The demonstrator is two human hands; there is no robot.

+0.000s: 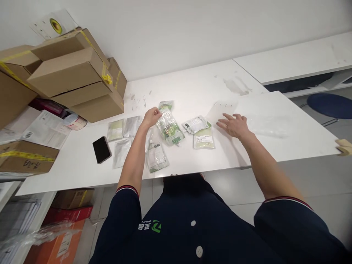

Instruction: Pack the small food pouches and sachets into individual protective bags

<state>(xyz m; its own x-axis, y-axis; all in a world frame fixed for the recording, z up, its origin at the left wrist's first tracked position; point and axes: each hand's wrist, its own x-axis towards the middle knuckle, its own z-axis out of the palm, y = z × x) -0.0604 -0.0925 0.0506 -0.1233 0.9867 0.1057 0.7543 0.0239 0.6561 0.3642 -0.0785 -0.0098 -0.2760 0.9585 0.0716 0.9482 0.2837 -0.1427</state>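
My left hand (pixel 152 118) has its fingers pinched at the upper left edge of a clear plastic pouch with green print (pixel 172 131). Just behind that pouch lies another green-printed pouch (pixel 166 104). My right hand (pixel 234 125) is open, palm down, fingers spread, beside a translucent whitish sheet or bag (pixel 221 107). Between the hands, a white-and-green pouch (pixel 196 124) partly covers a pale green packet with a white label (pixel 204 142). Nearer my body rests a clear spouted pouch (pixel 157 158).
Left of the pouches are silver packets (pixel 121 152), a pale green packet (pixel 115 129) and a black phone (pixel 101 149). Cardboard boxes (pixel 74 77) are stacked at the left, with a round can (pixel 75 121) by them. Clear plastic film (pixel 268 126) lies at the right.
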